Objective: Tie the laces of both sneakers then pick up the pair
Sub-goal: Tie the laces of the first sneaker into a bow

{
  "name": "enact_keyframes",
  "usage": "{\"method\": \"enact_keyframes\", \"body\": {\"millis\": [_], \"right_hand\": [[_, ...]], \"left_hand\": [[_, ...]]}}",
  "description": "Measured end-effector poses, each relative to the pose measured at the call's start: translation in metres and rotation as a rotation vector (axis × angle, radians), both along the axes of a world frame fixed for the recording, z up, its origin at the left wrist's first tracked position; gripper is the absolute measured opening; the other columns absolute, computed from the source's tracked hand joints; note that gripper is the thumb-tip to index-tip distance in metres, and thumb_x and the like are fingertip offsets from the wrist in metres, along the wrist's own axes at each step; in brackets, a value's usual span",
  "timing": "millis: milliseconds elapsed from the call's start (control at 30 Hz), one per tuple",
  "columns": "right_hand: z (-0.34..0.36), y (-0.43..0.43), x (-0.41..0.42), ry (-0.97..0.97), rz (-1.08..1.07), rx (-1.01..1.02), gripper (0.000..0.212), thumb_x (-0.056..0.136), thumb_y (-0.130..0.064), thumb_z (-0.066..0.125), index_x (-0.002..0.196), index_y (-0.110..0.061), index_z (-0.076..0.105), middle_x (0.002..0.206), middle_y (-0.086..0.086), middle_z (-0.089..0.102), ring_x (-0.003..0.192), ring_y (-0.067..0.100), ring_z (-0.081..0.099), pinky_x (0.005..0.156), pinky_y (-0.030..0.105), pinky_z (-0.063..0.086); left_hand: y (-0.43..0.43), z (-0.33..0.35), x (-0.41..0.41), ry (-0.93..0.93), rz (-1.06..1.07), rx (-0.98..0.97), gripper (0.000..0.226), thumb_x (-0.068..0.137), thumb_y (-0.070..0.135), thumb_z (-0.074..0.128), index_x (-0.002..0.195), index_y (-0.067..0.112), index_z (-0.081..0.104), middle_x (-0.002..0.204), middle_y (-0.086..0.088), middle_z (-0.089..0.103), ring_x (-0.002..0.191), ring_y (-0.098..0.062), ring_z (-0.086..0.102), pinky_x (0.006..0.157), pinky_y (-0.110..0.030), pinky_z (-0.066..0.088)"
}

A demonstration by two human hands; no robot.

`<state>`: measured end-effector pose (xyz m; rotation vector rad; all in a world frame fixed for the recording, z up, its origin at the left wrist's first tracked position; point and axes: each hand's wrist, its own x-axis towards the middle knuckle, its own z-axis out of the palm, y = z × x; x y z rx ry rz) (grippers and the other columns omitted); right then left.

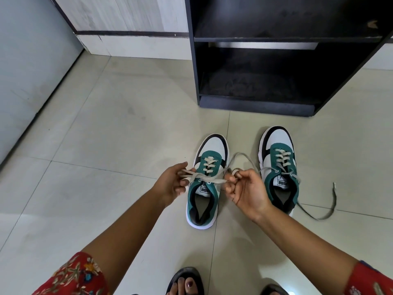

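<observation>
Two green, white and black sneakers stand side by side on the tiled floor, toes pointing away from me. Over the left sneaker (207,184) my left hand (172,184) pinches one end of its grey lace (204,177). My right hand (244,189) pinches the other end, which loops up and over its fingers. The lace is stretched crosswise between both hands above the tongue. The right sneaker (279,167) is partly hidden behind my right hand. Its lace (327,211) lies loose, trailing across the floor to the right.
A black open shelf unit (276,60) stands on the floor just beyond the sneakers. A grey wall (27,71) and a white baseboard run along the left and back. My feet in dark sandals (185,282) show at the bottom edge.
</observation>
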<state>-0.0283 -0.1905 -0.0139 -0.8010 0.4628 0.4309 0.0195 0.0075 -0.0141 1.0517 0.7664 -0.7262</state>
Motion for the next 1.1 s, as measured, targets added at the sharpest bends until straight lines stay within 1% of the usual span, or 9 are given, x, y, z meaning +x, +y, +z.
{"method": "enact_keyframes", "body": {"millis": [100,233,400,533,800,900,967,1033,1100], "right_hand": [[0.006,0.002,0.006,-0.046,0.156,-0.353,0.028,0.091,-0.016,0.029,0.063,-0.019,0.033,0.052,-0.006,0.036,0.042,0.012,0.035,0.044,0.025,0.028],[0.01,0.0,0.011,-0.162,0.253,-0.723,0.03,0.092,-0.01,0.033,0.064,-0.017,0.037,0.057,-0.002,0.035,0.048,0.009,0.032,0.047,0.02,0.028],[0.006,-0.001,0.003,-0.469,0.56,-1.298,0.031,0.091,-0.023,0.04,0.061,-0.023,0.033,0.052,-0.004,0.04,0.051,0.015,0.036,0.055,0.034,0.029],[0.009,-0.003,0.004,-0.576,0.649,-1.499,0.028,0.09,-0.027,0.039,0.064,-0.024,0.032,0.054,-0.004,0.04,0.049,0.009,0.036,0.047,0.029,0.024],[0.008,-0.007,0.003,-0.537,0.712,-1.509,0.026,0.091,-0.026,0.037,0.066,-0.023,0.036,0.056,-0.005,0.041,0.054,0.017,0.042,0.047,0.027,0.022],[0.005,-0.003,0.002,-0.529,0.764,-1.495,0.034,0.092,-0.026,0.039,0.059,-0.027,0.03,0.055,-0.007,0.04,0.052,0.013,0.041,0.047,0.027,0.023],[0.002,-0.003,0.005,-0.334,0.666,-1.242,0.032,0.091,-0.023,0.041,0.06,-0.026,0.036,0.056,-0.005,0.042,0.051,0.014,0.039,0.049,0.028,0.026],[0.0,-0.006,0.009,-0.031,0.424,-0.778,0.024,0.09,-0.018,0.044,0.066,-0.018,0.046,0.06,0.001,0.048,0.048,0.015,0.04,0.051,0.027,0.034],[-0.001,-0.011,0.006,0.143,0.24,-0.523,0.006,0.088,-0.018,0.052,0.082,-0.015,0.053,0.072,0.003,0.063,0.052,0.016,0.053,0.051,0.026,0.045]], "left_hand": [[-0.003,-0.003,-0.002,-0.03,0.034,-0.048,0.045,0.089,0.028,0.053,0.046,0.018,0.045,0.058,0.005,0.062,0.031,-0.005,0.029,0.032,-0.015,0.016],[-0.007,-0.002,0.003,-0.172,-0.151,0.279,0.04,0.09,0.033,0.052,0.055,0.021,0.035,0.042,0.01,0.037,0.037,-0.007,0.02,0.039,-0.02,0.015],[-0.015,-0.006,0.011,-0.289,-0.219,0.551,0.045,0.088,0.032,0.053,0.051,0.015,0.034,0.047,0.001,0.033,0.037,-0.009,0.023,0.043,-0.022,0.02],[-0.015,-0.012,0.014,-0.347,-0.275,0.67,0.044,0.087,0.032,0.05,0.053,0.012,0.031,0.052,-0.005,0.032,0.045,-0.016,0.024,0.05,-0.027,0.021],[-0.013,-0.024,0.014,-0.365,-0.286,0.72,0.04,0.087,0.024,0.043,0.054,0.015,0.025,0.052,-0.004,0.024,0.049,-0.017,0.02,0.052,-0.029,0.017],[-0.011,-0.025,0.011,-0.307,-0.251,0.698,0.03,0.085,0.02,0.042,0.058,0.011,0.034,0.054,-0.006,0.03,0.05,-0.017,0.022,0.051,-0.028,0.018],[-0.008,-0.021,0.008,-0.219,-0.2,0.623,0.027,0.086,0.019,0.045,0.062,0.008,0.04,0.048,-0.003,0.038,0.049,-0.017,0.025,0.05,-0.026,0.021],[-0.003,-0.019,0.002,-0.126,-0.138,0.466,0.027,0.088,0.017,0.048,0.063,0.007,0.051,0.047,0.0,0.053,0.05,-0.018,0.04,0.051,-0.025,0.035],[0.0,-0.016,-0.005,-0.085,-0.064,0.302,0.023,0.092,0.019,0.047,0.076,0.008,0.06,0.072,-0.006,0.066,0.068,-0.019,0.059,0.065,-0.026,0.049]]}}
